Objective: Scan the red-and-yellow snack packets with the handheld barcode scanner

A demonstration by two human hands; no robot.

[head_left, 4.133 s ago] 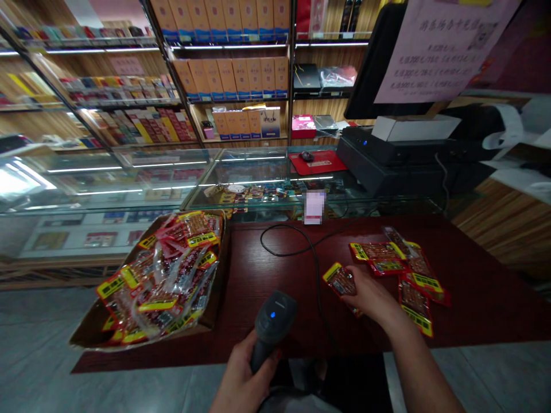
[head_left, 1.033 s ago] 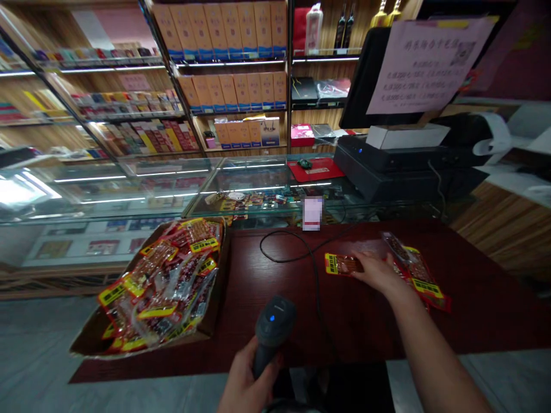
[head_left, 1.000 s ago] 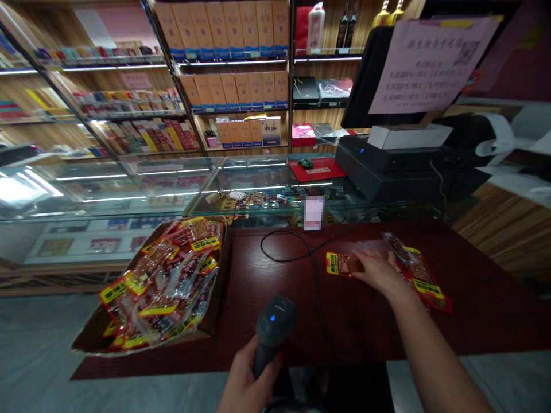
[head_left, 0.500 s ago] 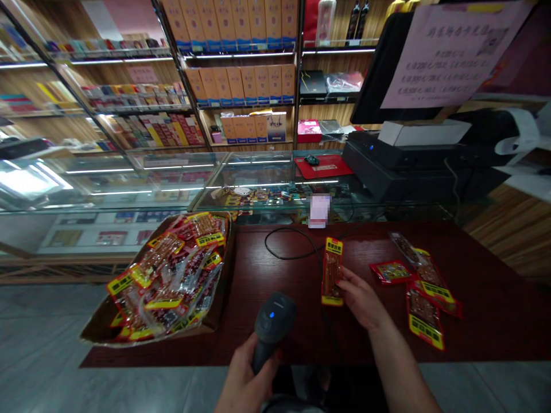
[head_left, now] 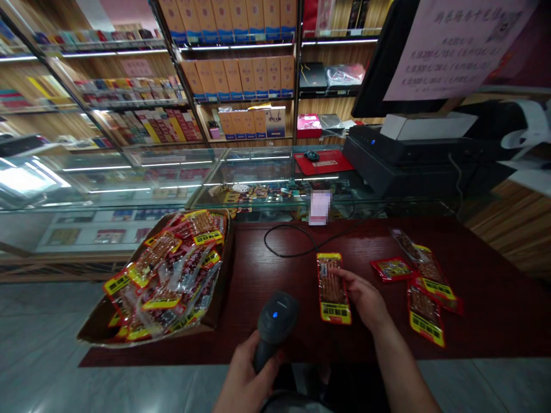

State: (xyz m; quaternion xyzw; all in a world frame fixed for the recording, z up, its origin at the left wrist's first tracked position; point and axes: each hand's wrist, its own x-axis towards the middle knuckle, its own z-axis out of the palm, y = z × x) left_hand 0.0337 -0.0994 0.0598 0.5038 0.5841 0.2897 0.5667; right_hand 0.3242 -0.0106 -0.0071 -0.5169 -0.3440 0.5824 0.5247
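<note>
In the head view, my left hand (head_left: 247, 367) is wrapped round the handle of a dark handheld barcode scanner (head_left: 278, 318) with a lit blue dot, its head tilted over the table. To its right is a red and yellow snack packet (head_left: 333, 289) with a clear window showing brown sticks. My right hand (head_left: 364, 295) has that packet by its right edge. The index finger reaches across its front; the thumb is hidden. Farther right, several similar packets (head_left: 426, 310) overlap on the table, with a small red packet (head_left: 392, 268) beside them.
An open cardboard box (head_left: 217, 310) heaped with packets stands at the left. A black cable (head_left: 286, 255) loops across the dark red table (head_left: 267, 281). Behind are a glass display counter (head_left: 258, 166), a mouse on a red mat (head_left: 331, 163) and a monitor (head_left: 376, 63).
The packet in my right hand has come slightly nearer and turned, showing a wider face with a small pale label. My left hand and the scanner have barely moved.
</note>
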